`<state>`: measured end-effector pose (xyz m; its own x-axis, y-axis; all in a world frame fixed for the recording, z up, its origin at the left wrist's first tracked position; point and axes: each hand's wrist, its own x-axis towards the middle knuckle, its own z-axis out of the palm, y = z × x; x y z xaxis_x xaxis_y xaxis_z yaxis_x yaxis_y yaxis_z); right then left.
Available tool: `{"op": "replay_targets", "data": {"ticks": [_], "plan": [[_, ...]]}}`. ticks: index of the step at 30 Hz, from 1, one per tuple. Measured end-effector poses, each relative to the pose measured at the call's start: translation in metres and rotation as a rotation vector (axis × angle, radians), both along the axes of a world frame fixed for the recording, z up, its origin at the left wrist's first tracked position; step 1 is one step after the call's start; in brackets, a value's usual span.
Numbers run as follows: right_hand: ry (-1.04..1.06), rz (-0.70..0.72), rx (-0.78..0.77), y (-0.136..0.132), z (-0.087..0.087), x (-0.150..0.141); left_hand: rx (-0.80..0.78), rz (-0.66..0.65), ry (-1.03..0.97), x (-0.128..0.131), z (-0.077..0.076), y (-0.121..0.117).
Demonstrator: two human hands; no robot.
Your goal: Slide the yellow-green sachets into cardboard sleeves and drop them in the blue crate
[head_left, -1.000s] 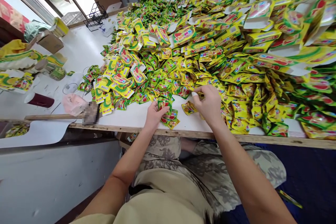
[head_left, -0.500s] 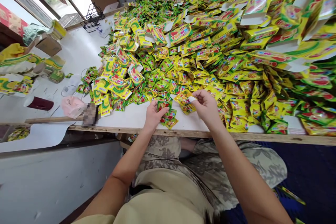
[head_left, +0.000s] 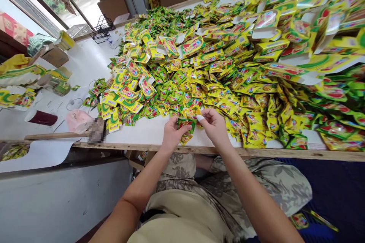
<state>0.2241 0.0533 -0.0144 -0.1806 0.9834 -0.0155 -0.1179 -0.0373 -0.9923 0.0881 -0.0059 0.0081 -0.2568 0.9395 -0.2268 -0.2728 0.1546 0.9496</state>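
Near the table's front edge, my left hand [head_left: 173, 133] is closed on green candy packets [head_left: 186, 122], with the thumb pressed across the top one. A yellow packet [head_left: 185, 138] pokes out beneath them. My right hand [head_left: 212, 126], with a white covering on one finger, pinches a yellow candy packet [head_left: 191, 112] right beside the left hand's bunch. The two hands are nearly together. A heap of loose yellow and green packets [head_left: 225, 102] lies just beyond them, and several small yellow boxes [head_left: 122, 95] rest to the left of the hands.
Open yellow cartons [head_left: 285, 70] pile up at the right and back. Left on the white table [head_left: 85, 53] are a dark red cup [head_left: 41, 117], a pink cloth-like thing [head_left: 78, 120], a wooden stick [head_left: 54, 136] and a black wire rack [head_left: 102, 28]. A wooden rim [head_left: 270, 153] edges the front.
My right hand has moved left with the yellow packet, up to the left hand's bunch. The left hand keeps its hold on the green packets. The whole view has shifted slightly.
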Motion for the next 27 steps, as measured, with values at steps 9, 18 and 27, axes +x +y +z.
{"op": "replay_targets", "data": {"ticks": [9,18,27], "plan": [[0.183,0.078,-0.03,-0.02,0.006,-0.01,0.001,0.065,0.148,-0.005,0.002,-0.002],[0.284,0.092,-0.01,-0.012,-0.005,0.0,0.034,0.038,0.18,-0.012,-0.004,0.016],[0.34,0.052,-0.054,-0.016,-0.006,0.03,0.024,-0.074,0.272,0.007,0.003,0.028]]}}
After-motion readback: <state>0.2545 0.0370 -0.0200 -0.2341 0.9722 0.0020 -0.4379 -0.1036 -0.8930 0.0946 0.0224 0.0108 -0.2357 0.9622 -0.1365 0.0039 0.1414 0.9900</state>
